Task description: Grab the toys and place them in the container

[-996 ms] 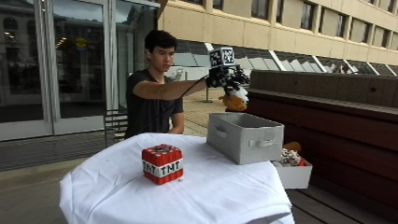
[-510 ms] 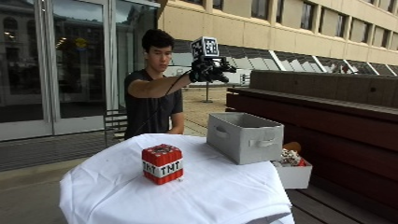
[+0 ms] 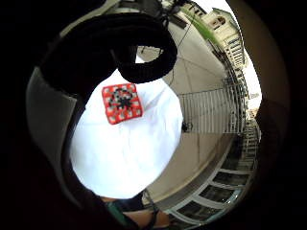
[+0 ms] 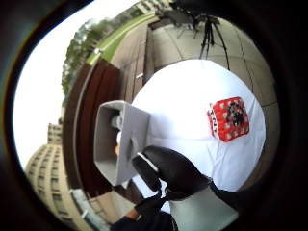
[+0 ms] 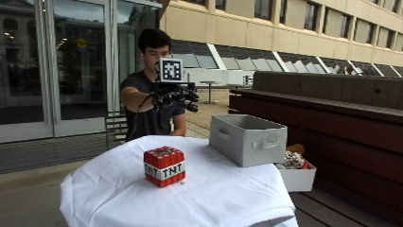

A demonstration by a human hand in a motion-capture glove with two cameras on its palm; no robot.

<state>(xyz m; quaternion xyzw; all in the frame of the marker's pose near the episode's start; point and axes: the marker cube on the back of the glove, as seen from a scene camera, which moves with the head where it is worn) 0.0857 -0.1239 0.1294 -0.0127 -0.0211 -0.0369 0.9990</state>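
A red TNT block toy (image 5: 164, 166) stands on the white-clothed round table (image 5: 214, 198), in front and to the left of the grey fabric container (image 5: 247, 139). My gloved right hand (image 5: 174, 98) hovers high above the table's far side, near the person's chest, left of the container. Its fingers hang loosely curled and hold nothing. The thumb side palm view shows the gloved fingers (image 4: 169, 169), the container (image 4: 118, 142) with a pale shape inside, and the TNT block (image 4: 228, 119). In the little finger side palm view the TNT block (image 3: 122, 103) lies below on the cloth.
A small white box (image 5: 296, 177) with several toys sits on the wooden bench (image 5: 353, 137) just right of the table, below the container. Glass doors stand behind the person. The cloth around the TNT block is bare.
One second ago the hand held an orange and white toy over the container. Now it holds nothing and has drawn back left, toward the person.
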